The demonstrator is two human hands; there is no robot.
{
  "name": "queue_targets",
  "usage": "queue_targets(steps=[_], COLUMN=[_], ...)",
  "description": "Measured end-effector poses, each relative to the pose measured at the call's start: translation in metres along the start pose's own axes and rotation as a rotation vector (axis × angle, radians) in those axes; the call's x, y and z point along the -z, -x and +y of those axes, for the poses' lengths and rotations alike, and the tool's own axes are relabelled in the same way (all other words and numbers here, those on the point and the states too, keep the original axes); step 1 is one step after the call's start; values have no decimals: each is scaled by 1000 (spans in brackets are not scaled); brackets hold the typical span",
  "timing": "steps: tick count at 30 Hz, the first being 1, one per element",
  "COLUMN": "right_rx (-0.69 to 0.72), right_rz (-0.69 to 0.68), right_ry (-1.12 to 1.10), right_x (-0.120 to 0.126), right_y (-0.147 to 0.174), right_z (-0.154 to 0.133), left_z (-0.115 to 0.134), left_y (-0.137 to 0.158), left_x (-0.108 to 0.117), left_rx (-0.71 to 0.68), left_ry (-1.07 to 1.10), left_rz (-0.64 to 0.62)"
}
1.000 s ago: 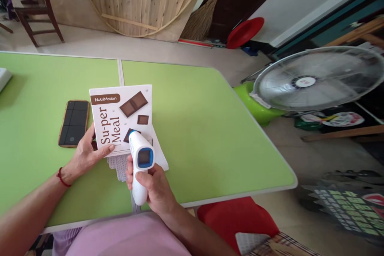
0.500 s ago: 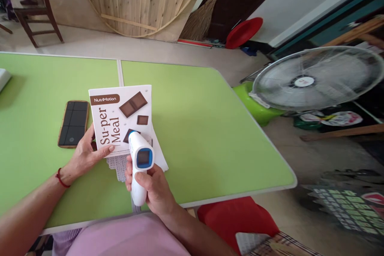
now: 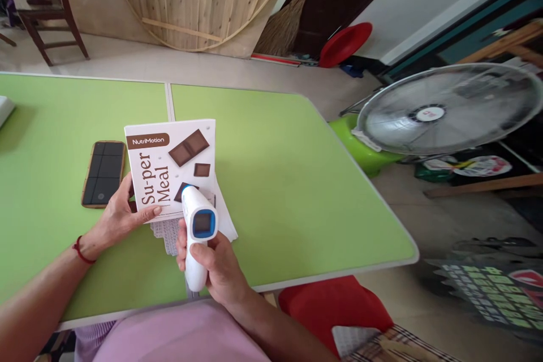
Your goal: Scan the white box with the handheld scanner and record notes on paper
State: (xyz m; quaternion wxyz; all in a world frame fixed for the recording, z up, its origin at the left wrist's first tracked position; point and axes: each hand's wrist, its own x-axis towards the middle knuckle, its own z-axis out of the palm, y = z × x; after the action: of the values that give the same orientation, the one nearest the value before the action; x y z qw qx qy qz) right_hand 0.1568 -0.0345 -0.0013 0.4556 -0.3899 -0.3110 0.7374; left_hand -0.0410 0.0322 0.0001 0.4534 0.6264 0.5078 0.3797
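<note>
Head | right grip [image 3: 217, 264] wrapping white-and-blue plastic pistol-shaped thermometer [image 3: 198, 238], facing white cardboard box [image 3: 170, 178] | left grip [image 3: 119, 214] clasping box's lower left | box likely light, crushable: hold edges

On the left of your green table [image 3: 305, 181], a dark-screened phone [image 3: 103, 174] lies flat. Beyond the far edge you have a wooden chair [image 3: 55, 16], a round wooden panel [image 3: 207, 0], a straw broom [image 3: 282, 28] and a red basin [image 3: 347, 45]. To your right stands a large fan [image 3: 430, 113]; a red seat [image 3: 331, 305] sits by the near edge.
</note>
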Motion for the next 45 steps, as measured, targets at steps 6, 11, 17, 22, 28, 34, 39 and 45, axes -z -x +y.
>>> queue_targets(steps=[6,11,17,22,28,34,39,45], right_rx=[10,17,21,45,195,444,503,596], right_rz=[-2,-5,1,2,49,227,98,38], right_ry=[-21,-22,5,114,501,1107,1485,1646], right_x=[-1,-2,2,11,52,116,144,162], right_y=[1,1,2,4,5,-11,-38,-63], right_z=[0,-1,1,-1,-42,-74,-72,-74], left_z=[3,7,10,8,4,5,-6,-22], left_y=[-1,0,1,0,2,3,-2,-12], left_x=[0,4,4,6,7,5,3,0], left_rx=[25,70,121,143,227,97,-66,-123], left_ry=[32,-51,65,114,236,183,32,-170], left_rz=[0,29,17,4,8,75,207,295])
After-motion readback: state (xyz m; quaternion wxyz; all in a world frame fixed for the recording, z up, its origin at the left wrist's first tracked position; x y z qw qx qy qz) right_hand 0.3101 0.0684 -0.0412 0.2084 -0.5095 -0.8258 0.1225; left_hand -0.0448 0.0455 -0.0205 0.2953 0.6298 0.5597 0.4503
